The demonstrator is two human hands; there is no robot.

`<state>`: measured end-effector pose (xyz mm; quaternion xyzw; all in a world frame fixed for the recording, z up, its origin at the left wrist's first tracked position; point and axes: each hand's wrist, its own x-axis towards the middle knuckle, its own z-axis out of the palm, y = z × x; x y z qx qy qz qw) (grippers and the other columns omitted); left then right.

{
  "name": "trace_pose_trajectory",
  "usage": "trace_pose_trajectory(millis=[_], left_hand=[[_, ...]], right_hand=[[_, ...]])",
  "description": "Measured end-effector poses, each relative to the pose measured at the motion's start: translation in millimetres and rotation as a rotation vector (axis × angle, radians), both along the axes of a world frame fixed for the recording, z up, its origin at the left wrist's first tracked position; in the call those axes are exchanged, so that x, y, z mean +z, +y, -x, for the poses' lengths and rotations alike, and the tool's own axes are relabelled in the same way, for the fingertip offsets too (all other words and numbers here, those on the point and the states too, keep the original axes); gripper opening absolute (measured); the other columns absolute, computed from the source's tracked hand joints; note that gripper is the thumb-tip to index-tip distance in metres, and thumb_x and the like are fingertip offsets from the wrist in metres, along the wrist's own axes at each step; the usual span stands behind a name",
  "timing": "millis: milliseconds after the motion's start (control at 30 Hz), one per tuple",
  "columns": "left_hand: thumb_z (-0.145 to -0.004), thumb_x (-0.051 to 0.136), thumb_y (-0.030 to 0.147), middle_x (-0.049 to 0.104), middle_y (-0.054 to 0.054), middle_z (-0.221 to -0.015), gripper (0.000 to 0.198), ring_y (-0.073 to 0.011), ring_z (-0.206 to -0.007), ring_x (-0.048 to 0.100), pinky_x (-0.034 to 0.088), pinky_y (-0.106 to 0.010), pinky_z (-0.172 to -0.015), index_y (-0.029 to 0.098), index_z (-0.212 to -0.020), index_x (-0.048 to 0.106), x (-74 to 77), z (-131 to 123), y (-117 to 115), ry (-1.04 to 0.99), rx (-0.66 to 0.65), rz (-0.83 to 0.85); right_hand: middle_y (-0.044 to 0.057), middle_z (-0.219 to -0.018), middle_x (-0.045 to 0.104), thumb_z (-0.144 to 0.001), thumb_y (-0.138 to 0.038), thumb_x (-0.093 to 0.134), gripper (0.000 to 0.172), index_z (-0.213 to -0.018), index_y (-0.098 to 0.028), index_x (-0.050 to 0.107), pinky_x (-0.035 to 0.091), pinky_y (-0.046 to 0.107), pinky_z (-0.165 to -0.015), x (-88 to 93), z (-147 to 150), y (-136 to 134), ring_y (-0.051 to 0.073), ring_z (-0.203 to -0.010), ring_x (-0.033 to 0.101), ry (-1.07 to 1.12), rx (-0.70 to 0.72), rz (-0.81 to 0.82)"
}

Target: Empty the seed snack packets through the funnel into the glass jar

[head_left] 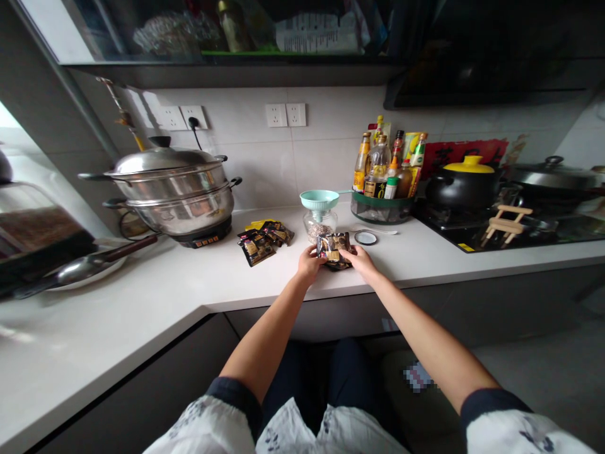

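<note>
Both my hands grip a dark printed food packet [333, 244] near the counter's front edge. My left hand [309, 265] closes on its left side, and my right hand [361, 261] on its right side. Another dark packet [339, 265] shows beneath it. Just behind stands a clear jar [312, 225], partly filled with small pale and brown pieces, with a light green funnel [320, 200] in its mouth. A round jar lid [367, 238] lies to the right, near a pale spoon [378, 231]. Several similar packets [259, 244] are piled to the left.
A steel steamer pot [177, 211] stands on an electric base at the back left, with a pan [85, 268] before it. Sauce bottles fill a green rack [382, 209]. On the right, a black pot [463, 189] and a small wooden stool-shaped stand [508, 222] sit on the stove.
</note>
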<state>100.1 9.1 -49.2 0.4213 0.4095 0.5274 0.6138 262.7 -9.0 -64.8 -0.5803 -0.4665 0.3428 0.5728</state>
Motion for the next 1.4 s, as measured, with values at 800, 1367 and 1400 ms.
trace_pose_trajectory(millis=[800,1367,1400], left_hand=[[-0.069,0.074,0.020,0.066,-0.016,-0.112,0.064,-0.0160,-0.086,0.066,0.054,-0.031,-0.079,0.013,-0.128,0.051,11.2,3.1,0.0,0.186,-0.095,-0.110],[-0.074,0.063,0.019,0.071,-0.012,-0.093,0.029,-0.0161,-0.079,0.066,0.053,-0.028,-0.076,0.011,-0.102,0.065,-7.3,19.7,14.6,0.385,0.077,-0.221],[-0.074,0.063,0.019,0.071,-0.012,-0.094,0.028,-0.0164,-0.080,0.066,0.053,-0.029,-0.076,0.012,-0.101,0.066,-7.3,19.9,14.5,0.376,0.074,-0.217]], right_hand=[[0.006,-0.081,0.073,-0.057,-0.018,0.064,0.026,-0.084,-0.016,0.067,0.056,0.034,-0.066,4.1,-7.4,9.2,0.023,-0.076,0.068,0.296,-0.118,0.016],[0.016,-0.097,0.071,-0.066,-0.023,0.065,0.023,-0.088,-0.015,0.064,0.050,0.035,-0.080,33.5,-40.8,81.7,0.029,-0.093,0.066,-0.313,-0.482,0.100],[0.017,-0.098,0.070,-0.066,-0.023,0.065,0.025,-0.090,-0.015,0.064,0.049,0.036,-0.081,32.8,-39.8,87.5,0.029,-0.095,0.065,-0.309,-0.494,0.088]])
